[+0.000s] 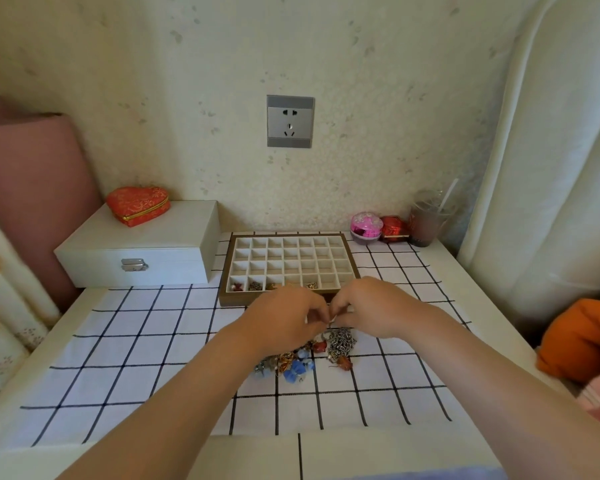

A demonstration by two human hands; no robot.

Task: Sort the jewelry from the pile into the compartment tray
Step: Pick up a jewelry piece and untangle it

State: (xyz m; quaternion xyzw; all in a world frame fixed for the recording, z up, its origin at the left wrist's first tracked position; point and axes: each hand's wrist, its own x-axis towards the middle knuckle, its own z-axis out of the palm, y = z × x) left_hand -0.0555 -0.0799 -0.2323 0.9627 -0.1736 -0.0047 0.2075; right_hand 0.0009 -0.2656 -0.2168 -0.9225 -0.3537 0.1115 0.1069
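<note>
Soft even daylight, faint shadows, slight overall blur, wide-angle edge distortion.

White table [257, 455]: checked cloth [153, 341], white box [136, 247] left, cup [426, 220] rear right.

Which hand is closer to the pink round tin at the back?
Right. The right hand is straight in front of the pink round tin; the left hand, pinching a small pale piece with it, sits farther left.
</note>
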